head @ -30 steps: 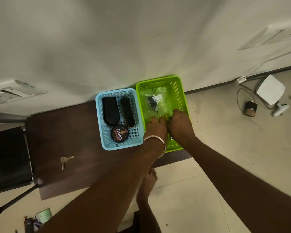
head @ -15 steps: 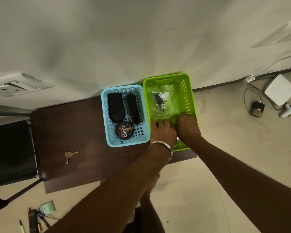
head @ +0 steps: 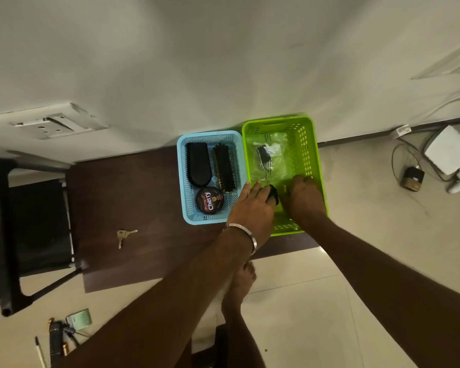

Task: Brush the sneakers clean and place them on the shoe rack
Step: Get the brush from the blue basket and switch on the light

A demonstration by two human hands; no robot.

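I see both hands inside the green basket (head: 307,144), at its near end. My left hand (head: 252,205) lies with fingers curled down over a small dark object (head: 273,193); it looks like a grasp, but I cannot identify the object. My right hand (head: 304,200) reaches in just right of it, fingertips hidden against the basket floor, so I cannot tell whether it grasps anything. A silver bangle (head: 246,235) sits on the left wrist. A clear plastic packet (head: 270,158) lies in the far half of the green basket. Touching the green basket's left wall is the blue basket (head: 182,166), holding a black brush (head: 198,164) back-up, a second brush (head: 225,168) bristles showing, and a round polish tin (head: 209,200) marked Cherry. Both baskets stand on a dark wooden table (head: 133,197). Well left of the green basket, keys (head: 124,235) lie on that table. No sneakers or rack in my view
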